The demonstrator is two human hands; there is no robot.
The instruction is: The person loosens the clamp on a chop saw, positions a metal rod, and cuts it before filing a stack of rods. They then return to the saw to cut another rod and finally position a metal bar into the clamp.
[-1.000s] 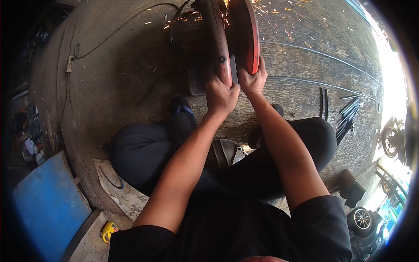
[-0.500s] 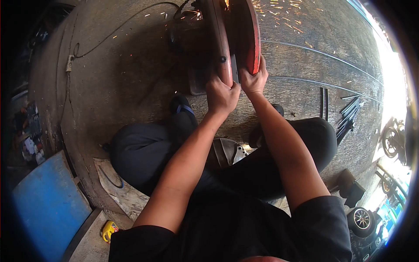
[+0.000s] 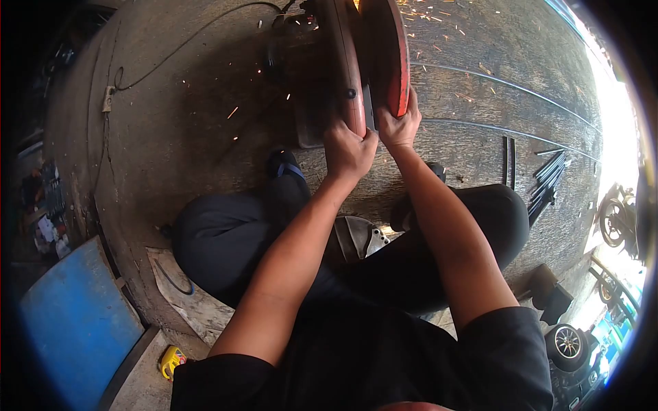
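A red cut-off machine (image 3: 349, 61) stands at the top centre, throwing orange sparks up and to the right. My left hand (image 3: 349, 151) is wrapped round the lower end of its left red part. Close beside it, my right hand (image 3: 399, 127) grips the lower end of the red curved guard (image 3: 399, 82). The contact between disc and workpiece is hidden behind the machine. Long thin metal rods (image 3: 480, 126) run from the machine toward the right.
Short dark bars (image 3: 547, 179) lie in a pile on the floor at right. A yellow tape measure (image 3: 171, 362) and a blue panel (image 3: 82, 322) are at lower left. A cable with a socket (image 3: 109, 99) runs along the upper left. Wheels (image 3: 569, 344) show at far right.
The sparks have changed pattern, with some now scattered to the left of the machine. My hands and the machine look the same.
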